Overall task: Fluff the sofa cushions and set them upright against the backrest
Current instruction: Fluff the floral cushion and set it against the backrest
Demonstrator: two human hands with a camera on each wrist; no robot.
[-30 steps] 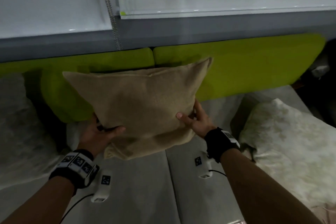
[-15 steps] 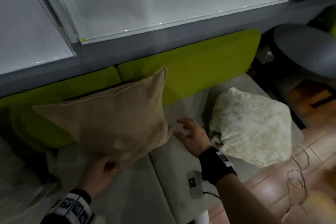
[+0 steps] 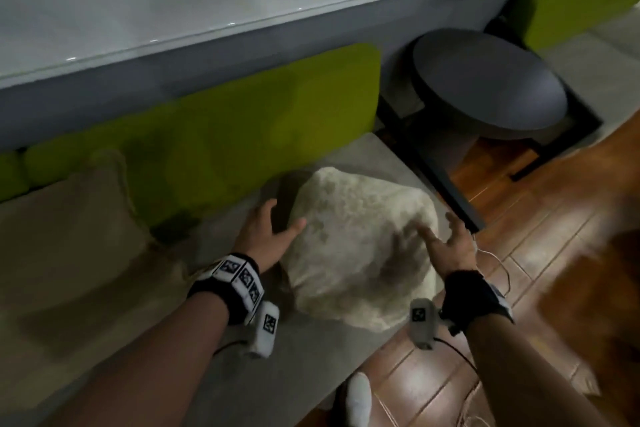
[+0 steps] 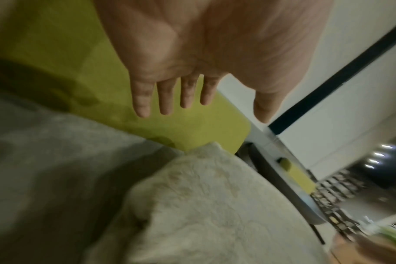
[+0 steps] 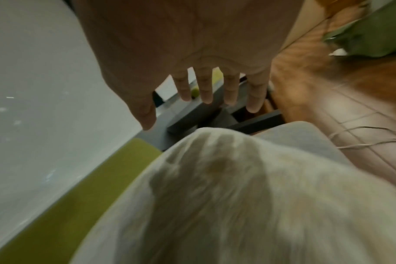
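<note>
Both hands [image 3: 266, 230] [image 3: 446, 243] spread wide, empty, flanking the white cushion [image 3: 360, 246].

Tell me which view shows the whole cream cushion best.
The head view: the cream cushion shows whole, lying on the seat between both open hands. The left wrist view shows only its near corner, the right wrist view a blurred close-up.

Beside the cream cushion [image 3: 360, 253], the tan cushion [image 3: 65, 229] is cut off by the left edge; the floor [image 3: 571, 253] right of it is blurred.
</note>
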